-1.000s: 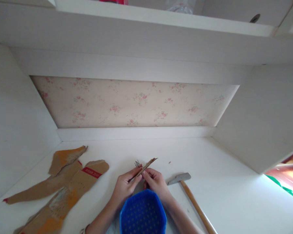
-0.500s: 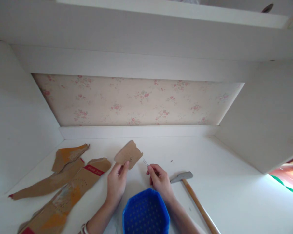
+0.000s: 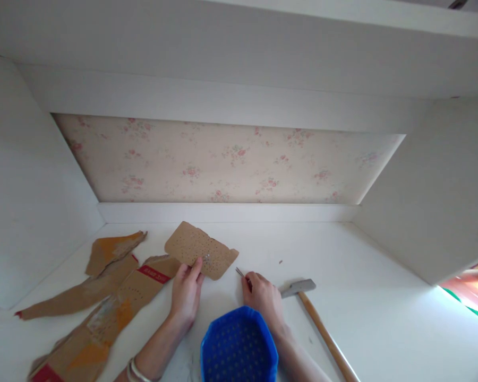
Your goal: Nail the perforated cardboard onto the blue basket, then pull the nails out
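My left hand (image 3: 186,294) pinches the near edge of a small brown cardboard piece (image 3: 199,249) dotted with small holes, holding it nearly flat just above the white desk (image 3: 362,297). A small metal nail head shows in the cardboard by my thumb. My right hand (image 3: 263,298) is closed on a thin metal nail (image 3: 239,272) that sticks out up and to the left of my fingers. A blue perforated plastic basket (image 3: 239,347) sits between my forearms at the near edge.
A hammer (image 3: 314,315) with a wooden handle lies just right of my right hand. Torn cardboard strips (image 3: 99,297) with red and orange print lie on the left. White side walls, a flowered back panel and a shelf overhead enclose the desk.
The hands parted: the right one drew a nail out of the cardboard, and the left one swung the piece from edge-on to flat, leftward over the desk.
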`<state>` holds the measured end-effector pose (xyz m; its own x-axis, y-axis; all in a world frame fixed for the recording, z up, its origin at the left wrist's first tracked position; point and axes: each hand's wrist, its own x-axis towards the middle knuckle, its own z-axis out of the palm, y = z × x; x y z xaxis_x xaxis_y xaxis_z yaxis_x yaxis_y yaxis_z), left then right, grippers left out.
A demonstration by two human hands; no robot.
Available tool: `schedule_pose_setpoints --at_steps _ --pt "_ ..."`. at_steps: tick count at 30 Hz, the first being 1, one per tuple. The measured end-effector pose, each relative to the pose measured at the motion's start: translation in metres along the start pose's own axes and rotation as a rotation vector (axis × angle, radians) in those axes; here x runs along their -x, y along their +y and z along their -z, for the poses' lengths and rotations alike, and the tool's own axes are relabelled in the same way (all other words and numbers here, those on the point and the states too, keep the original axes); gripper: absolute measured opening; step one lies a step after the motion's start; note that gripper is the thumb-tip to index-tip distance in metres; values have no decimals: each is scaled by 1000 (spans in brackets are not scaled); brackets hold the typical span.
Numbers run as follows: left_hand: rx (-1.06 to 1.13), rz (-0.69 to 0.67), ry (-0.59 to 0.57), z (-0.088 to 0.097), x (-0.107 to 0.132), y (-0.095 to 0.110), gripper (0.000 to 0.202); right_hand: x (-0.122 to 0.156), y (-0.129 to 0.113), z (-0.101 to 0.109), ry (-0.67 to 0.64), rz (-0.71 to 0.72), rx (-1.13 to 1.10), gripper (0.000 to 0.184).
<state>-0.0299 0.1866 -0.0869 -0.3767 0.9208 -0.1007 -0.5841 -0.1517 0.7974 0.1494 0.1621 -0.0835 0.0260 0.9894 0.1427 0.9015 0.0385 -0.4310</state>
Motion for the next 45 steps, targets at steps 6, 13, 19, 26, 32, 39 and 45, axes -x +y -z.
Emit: schedule_pose_setpoints --at_steps 6,13,19,26,32,39,45 --pt "20 56 -34 -2 6 1 32 -1 0 1 -20 -8 65 21" --pt "9 95 -52 -3 9 1 34 0 -1 0 -36 -3 82 23" --pt "-21 113 -62 -5 10 4 41 0 0 0 -38 -1 75 23" --pt "-24 121 -101 -6 12 4 41 -1 0 -1 -42 1 64 24" --pt "-74 153 -119 -6 13 5 43 -1 -3 4 -46 -10 55 23" --pt "-55 198 -162 -7 13 7 43 0 -2 2 -46 -19 41 23" --pt "21 242 -164 -5 10 8 34 0 0 0 -31 -14 -21 23"
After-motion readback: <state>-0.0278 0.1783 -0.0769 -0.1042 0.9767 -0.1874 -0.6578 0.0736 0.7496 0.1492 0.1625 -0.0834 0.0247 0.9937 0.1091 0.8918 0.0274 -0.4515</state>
